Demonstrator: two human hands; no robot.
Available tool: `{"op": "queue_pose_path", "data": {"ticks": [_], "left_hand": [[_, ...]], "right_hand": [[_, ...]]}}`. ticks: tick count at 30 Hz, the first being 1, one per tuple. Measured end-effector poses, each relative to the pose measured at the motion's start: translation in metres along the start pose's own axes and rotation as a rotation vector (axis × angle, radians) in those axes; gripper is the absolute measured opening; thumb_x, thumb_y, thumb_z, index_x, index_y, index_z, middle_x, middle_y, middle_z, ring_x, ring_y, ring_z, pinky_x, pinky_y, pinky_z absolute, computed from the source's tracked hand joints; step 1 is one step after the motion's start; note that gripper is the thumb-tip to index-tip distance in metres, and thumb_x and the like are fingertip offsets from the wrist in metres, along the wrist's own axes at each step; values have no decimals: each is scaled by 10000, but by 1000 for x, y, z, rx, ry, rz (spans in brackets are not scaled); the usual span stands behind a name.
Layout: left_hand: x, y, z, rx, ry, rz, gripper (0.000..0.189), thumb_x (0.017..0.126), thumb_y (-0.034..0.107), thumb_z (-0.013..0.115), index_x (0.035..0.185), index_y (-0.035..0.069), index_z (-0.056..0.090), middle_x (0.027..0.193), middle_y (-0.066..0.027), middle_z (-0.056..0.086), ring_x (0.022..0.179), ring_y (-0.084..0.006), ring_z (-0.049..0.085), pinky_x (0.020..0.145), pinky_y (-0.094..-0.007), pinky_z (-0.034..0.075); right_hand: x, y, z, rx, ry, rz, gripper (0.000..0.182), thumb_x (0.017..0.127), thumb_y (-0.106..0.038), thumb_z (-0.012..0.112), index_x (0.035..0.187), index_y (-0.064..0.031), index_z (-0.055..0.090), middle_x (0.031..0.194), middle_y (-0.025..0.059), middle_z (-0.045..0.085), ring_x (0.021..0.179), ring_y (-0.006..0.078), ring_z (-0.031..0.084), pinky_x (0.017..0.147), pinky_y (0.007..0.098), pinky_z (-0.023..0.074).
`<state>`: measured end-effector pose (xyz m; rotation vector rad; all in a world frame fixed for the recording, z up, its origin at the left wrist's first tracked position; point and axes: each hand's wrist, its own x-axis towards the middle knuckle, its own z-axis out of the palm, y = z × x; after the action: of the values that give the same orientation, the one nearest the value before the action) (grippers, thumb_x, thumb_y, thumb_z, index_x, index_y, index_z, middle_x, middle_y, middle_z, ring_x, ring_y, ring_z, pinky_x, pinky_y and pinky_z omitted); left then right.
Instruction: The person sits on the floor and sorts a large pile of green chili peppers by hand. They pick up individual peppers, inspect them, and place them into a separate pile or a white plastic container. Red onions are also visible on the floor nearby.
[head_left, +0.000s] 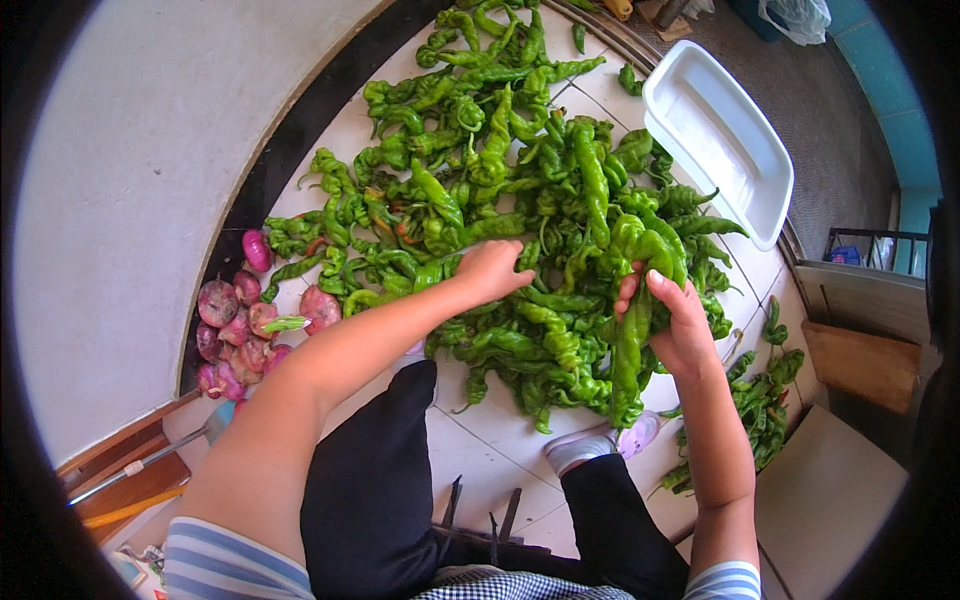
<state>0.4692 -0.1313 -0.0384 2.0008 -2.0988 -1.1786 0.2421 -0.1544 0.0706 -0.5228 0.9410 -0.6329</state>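
Observation:
Long, twisted green peppers (480, 150) lie in a broad heap on white floor tiles before me. In my right hand (679, 326) is a bunch of green peppers (634, 352), with the thumb across it; some of them hang down over the heap. My left hand (491, 270) is low in the middle of the heap, its fingers curled over the peppers. Whether it grips one cannot be made out, since the back of the hand hides the fingertips. A few peppers in the heap show red or orange patches.
Red onions (240, 330) are piled at the left by the wall. A white plastic tub (724, 142) stands at the upper right. A smaller pepper pile (757, 412) lies right of my right forearm. My shoe (600, 442) is at the heap's near edge.

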Motion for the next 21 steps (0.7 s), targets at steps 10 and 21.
{"op": "queue_pose_path", "data": {"ticks": [10, 21], "left_hand": [[-38, -37, -63, -1441, -13, -236, 270, 836, 273, 452, 875, 16, 525, 705, -26, 531, 697, -159, 546, 734, -291, 444], [-45, -27, -69, -1965, -360, -152, 363, 849, 333, 371, 955, 5, 484, 789, -88, 561, 797, -238, 572, 819, -354, 441]], "right_hand": [[-2, 0, -8, -1, 4, -6, 296, 801, -224, 572, 1011, -33, 485, 807, 69, 572, 725, 166, 574, 675, 289, 467], [-2, 2, -2, -24, -1, 16, 303, 800, -239, 567, 1012, -42, 475, 804, 65, 563, 717, 161, 564, 659, 288, 469]]}}
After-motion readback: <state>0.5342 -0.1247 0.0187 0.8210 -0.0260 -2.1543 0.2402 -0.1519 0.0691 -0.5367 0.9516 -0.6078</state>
